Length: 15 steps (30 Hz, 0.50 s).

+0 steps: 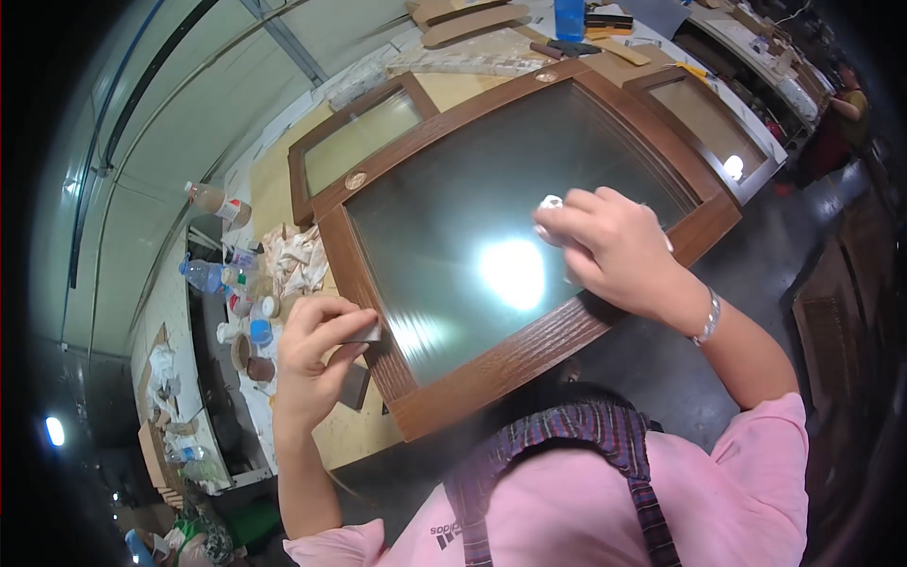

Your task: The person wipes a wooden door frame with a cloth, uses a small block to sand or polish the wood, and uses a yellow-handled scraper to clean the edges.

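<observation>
A brown wood-framed glass panel [543, 345] lies tilted on the bench in front of me, a bright lamp reflected in its glass. At the frame's left side, my left hand [316, 345] pinches a small grey flat piece [367, 334] between thumb and fingers; its exact kind is unclear. Over the right part of the glass, my right hand [619, 241] is closed around a crumpled white cloth [548, 206], mostly hidden by the fingers. I cannot tell whether the cloth touches the glass. A dark block [353, 387] shows below my left hand.
Smaller framed panels lie behind at left [364, 142] and right [713, 118]. Left of the panel are a stained rag [295, 260], a brown-filled bottle [219, 203], a clear bottle [201, 274] and several jars. A blue container [569, 19] stands at the back. Another person [844, 118] is far right.
</observation>
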Tool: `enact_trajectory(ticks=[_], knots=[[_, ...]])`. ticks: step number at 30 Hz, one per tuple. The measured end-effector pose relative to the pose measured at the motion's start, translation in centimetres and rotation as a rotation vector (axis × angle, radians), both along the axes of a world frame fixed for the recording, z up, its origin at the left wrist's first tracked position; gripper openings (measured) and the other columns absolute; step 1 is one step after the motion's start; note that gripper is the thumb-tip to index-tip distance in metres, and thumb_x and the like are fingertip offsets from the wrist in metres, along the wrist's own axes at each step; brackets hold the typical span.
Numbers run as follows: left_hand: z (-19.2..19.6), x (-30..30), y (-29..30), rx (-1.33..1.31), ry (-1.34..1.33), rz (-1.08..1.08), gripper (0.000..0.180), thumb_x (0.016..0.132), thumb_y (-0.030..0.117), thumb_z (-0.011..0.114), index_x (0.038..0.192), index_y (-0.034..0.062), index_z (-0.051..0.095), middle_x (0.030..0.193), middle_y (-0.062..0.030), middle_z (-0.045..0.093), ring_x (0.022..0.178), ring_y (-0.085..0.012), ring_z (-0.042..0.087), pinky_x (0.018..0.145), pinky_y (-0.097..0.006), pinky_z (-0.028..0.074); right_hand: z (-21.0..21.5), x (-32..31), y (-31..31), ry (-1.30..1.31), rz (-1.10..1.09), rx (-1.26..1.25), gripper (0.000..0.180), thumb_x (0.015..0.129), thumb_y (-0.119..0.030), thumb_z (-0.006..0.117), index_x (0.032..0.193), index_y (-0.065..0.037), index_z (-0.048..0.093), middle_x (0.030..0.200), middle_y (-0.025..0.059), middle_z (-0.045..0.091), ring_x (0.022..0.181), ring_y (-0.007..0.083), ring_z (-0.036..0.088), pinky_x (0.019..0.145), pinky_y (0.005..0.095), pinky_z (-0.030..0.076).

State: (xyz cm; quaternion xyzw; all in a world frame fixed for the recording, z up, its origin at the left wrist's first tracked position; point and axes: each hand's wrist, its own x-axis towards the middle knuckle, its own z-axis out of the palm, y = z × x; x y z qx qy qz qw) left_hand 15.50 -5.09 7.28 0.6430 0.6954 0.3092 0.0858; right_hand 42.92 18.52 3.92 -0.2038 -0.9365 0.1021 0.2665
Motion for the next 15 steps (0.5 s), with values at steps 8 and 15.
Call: enact_trajectory(ticks=[8,15], knots=[[1.3,-2.0,4.4,-0.145,0.302,-0.085,0.037,0.072,-0.008,0.074,0.104,0.01,0.078,0.107,-0.0075,0.065,0.102,-0.0291,0.059,0.088,-0.039,0.049,-1.0,1.6,-1.7,0.12,-0.019,0.068,0.023,0.072,-0.006,0.065,0.094,-0.011,0.065,0.091,0.0028,0.059,0.078,0.0266,0.053,0.065,0.0389,0.045],[2.4,-1.0,4.5,-0.243,0.351,-0.12,0.034,0.071,-0.011,0.072,0.098,0.0093,0.08,0.106,-0.0078,0.068,0.104,-0.0286,0.061,0.087,-0.038,0.053,-1.0,2.0,-1.4,0.088,-0.015,-0.018,0.028,0.072,-0.005,0.067,0.099,-0.013,0.07,0.097,0.0015,0.065,0.083,0.0268,0.057,0.071,0.0397,0.045]])
